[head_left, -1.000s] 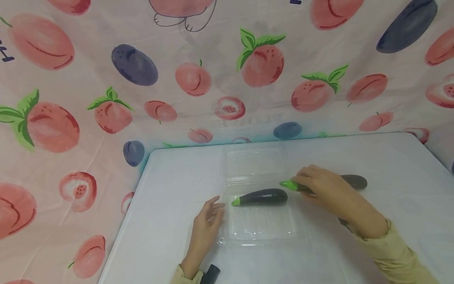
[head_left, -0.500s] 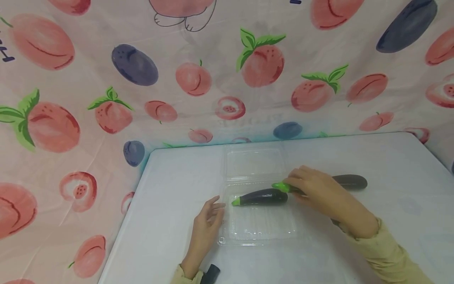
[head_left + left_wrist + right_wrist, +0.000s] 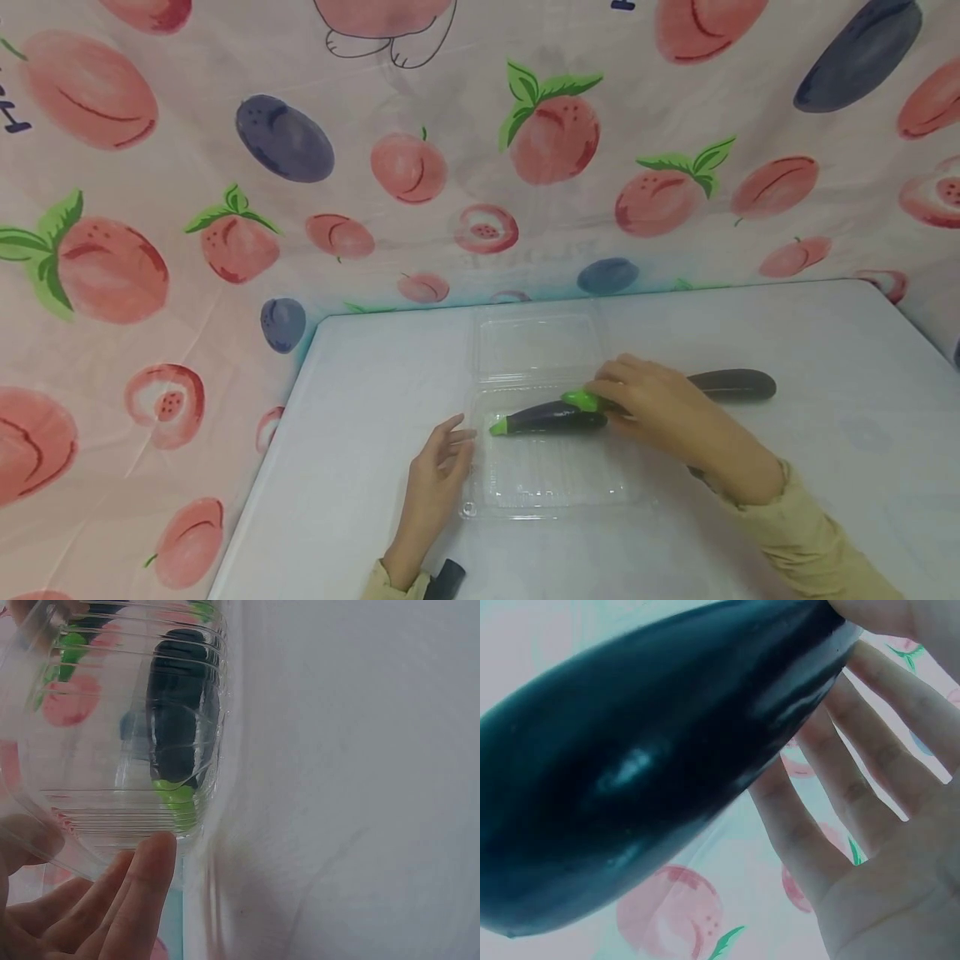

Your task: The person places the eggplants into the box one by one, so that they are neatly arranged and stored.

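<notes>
In the head view my right hand (image 3: 656,408) pinches an eggplant by its narrow end, between thumb and fingertips. The green cap of this held eggplant (image 3: 581,401) overlaps the thick end of another eggplant (image 3: 543,417), which lies in a clear plastic clamshell container (image 3: 555,479). Much of the held one is hidden behind the hand; its dark, glossy body fills the right wrist view. My left hand (image 3: 437,479) is at the container's left rim, fingers extended. Its fingertips touch the clear wall in the left wrist view.
A third eggplant (image 3: 735,385) lies on the white table (image 3: 847,400) at the right, partly behind the right hand. The container's lid (image 3: 540,342) is folded back toward the wall. A peach-print cloth (image 3: 465,108) hangs behind and at the left.
My right hand has moved left with the held eggplant, so its cap now overlaps the eggplant in the container. The left hand stays at the rim. More of the third eggplant shows.
</notes>
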A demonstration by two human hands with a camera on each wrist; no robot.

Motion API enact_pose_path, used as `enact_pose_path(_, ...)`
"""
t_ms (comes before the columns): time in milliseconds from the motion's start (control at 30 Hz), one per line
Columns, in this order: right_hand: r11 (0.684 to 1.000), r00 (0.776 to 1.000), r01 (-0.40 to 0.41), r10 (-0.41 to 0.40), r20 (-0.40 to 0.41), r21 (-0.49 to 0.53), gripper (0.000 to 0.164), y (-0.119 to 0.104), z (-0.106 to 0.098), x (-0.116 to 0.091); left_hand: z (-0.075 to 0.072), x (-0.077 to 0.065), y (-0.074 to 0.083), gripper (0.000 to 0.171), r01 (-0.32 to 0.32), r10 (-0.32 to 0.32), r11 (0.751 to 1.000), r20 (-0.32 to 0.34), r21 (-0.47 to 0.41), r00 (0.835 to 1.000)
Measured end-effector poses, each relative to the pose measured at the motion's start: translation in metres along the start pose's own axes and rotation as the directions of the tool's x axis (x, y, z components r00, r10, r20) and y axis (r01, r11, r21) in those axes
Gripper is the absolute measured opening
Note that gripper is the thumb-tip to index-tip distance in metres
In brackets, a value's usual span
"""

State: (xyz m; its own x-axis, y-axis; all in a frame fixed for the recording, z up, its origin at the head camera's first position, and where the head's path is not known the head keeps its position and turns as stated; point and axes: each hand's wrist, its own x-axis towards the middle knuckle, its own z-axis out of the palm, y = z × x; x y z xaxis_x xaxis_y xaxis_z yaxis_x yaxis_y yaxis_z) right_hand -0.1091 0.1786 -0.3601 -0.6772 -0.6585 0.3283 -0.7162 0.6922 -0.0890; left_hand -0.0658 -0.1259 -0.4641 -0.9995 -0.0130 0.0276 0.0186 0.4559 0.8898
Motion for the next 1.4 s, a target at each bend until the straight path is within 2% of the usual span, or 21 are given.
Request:
enact_pose_path(233, 1.0, 1.0, 0.021, -0.021, -0.002, 0.0, 0.038, -0.003, 0.002, 0.004, 0.0, -0.001, 0.0, 0.042, -0.004, 0.004, 1.0, 0.003, -0.007, 1.0)
enact_pose_path(633, 0.996, 0.995, 0.084, -0.085, -0.049, -0.004, 0.038, -0.01, 0.007, 0.009, 0.0, -0.001, 0.001, 0.042, -0.001, 0.001, 1.0, 0.002, -0.001, 1.0)
enact_pose_path(1067, 0.992, 0.992, 0.121, -0.12, -0.04, 0.04, 0.035, -0.016, 0.012, 0.018, 0.0, 0.0, 0.0, 0.043, -0.008, 0.008, 1.0, 0.005, -0.01, 1.0)
enact_pose_path(1400, 0.989, 0.99, 0.142, -0.141, -0.03, 0.03, 0.033, -0.021, 0.016, 0.023, -0.001, 0.0, 0.001, 0.043, -0.013, 0.013, 1.0, 0.005, -0.006, 1.0)
